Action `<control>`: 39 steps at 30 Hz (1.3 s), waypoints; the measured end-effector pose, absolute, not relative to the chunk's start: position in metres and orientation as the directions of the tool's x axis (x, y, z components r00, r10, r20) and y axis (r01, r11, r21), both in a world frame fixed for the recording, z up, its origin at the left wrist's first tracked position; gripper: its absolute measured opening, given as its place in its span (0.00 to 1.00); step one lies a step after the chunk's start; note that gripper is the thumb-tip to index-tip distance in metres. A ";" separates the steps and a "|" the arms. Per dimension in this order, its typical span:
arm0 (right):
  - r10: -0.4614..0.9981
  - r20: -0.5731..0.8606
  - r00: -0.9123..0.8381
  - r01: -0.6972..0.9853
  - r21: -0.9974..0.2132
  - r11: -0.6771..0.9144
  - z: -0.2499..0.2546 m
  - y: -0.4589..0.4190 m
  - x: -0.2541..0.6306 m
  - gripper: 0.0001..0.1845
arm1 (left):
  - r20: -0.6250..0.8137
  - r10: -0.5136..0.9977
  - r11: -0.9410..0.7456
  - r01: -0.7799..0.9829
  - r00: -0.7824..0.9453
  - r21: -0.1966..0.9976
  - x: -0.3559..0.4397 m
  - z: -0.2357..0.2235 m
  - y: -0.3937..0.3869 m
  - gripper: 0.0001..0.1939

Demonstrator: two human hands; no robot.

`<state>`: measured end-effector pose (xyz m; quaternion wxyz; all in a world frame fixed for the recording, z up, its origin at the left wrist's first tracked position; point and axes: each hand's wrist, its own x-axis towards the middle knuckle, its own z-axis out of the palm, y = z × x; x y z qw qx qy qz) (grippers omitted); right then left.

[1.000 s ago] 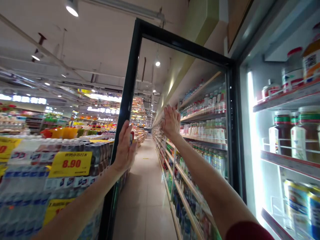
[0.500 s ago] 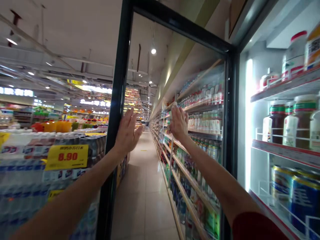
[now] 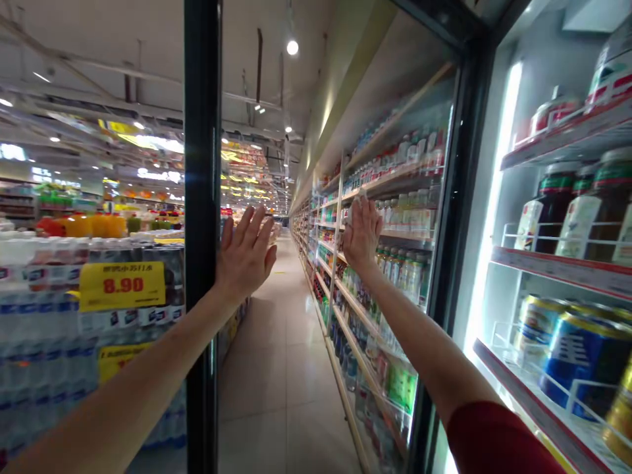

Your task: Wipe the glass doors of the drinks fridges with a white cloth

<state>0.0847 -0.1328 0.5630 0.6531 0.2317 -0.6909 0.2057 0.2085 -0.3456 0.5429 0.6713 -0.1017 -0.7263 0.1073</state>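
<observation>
A glass cooler door (image 3: 202, 164) with a black frame stands swung open in front of me. My left hand (image 3: 245, 255) is open, fingers spread, its outer edge beside the door's left upright; it looks laid against the glass. Farther right, my right hand (image 3: 362, 232) is raised to the pane with fingers stretched out close together, palm away from me. Whether anything thin lies under that palm is hidden. Through the glass, shelves of bottles (image 3: 405, 270) show behind the right hand.
On the right, the lit cooler holds dark bottles (image 3: 555, 204) and blue cans (image 3: 577, 359) behind wire rails. Stacked water bottles (image 3: 44, 368) with a yellow price sign (image 3: 122, 286) stand at left. A tiled aisle floor (image 3: 276, 368) runs ahead between them.
The door's left upright has shifted left and now stands more vertical in view. My left hand has turned, fingers spreading wider. The right hand sits slightly farther right and lower.
</observation>
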 end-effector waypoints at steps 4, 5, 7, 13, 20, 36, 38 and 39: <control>-0.440 0.898 0.012 -0.667 0.335 0.665 0.447 -0.150 0.105 0.32 | 0.929 0.338 0.941 0.021 -0.151 -0.339 0.211 0.495 -0.341 0.28; -0.562 0.824 0.067 -0.689 0.446 0.572 0.408 -0.151 0.111 0.30 | 0.925 0.343 0.939 0.021 -0.165 -0.344 0.213 0.479 -0.340 0.29; -0.616 0.774 0.148 -0.714 0.515 0.474 0.351 -0.150 0.118 0.26 | 0.914 0.358 0.932 0.022 -0.189 -0.361 0.216 0.446 -0.339 0.30; -0.266 0.964 -0.018 -0.718 0.173 0.674 0.377 -0.175 0.124 0.28 | 0.927 0.335 0.942 0.051 -0.171 -0.331 0.219 0.401 -0.338 0.31; -0.334 0.941 0.057 -0.686 0.280 0.671 0.350 -0.136 0.092 0.26 | 0.922 0.333 0.943 0.052 -0.198 -0.329 0.212 0.404 -0.344 0.31; -0.079 0.996 -0.049 -0.593 0.034 0.805 0.349 -0.099 0.032 0.29 | 0.910 0.248 0.969 0.062 -0.332 -0.241 0.154 0.394 -0.375 0.27; 0.041 0.994 -0.097 -0.547 -0.087 0.833 0.355 -0.090 0.022 0.29 | 0.925 0.269 0.963 0.052 -0.268 -0.265 0.142 0.390 -0.376 0.29; 0.038 0.994 -0.100 -0.543 -0.087 0.835 0.355 -0.089 0.019 0.29 | 0.930 0.277 0.961 0.046 -0.243 -0.274 0.136 0.388 -0.377 0.30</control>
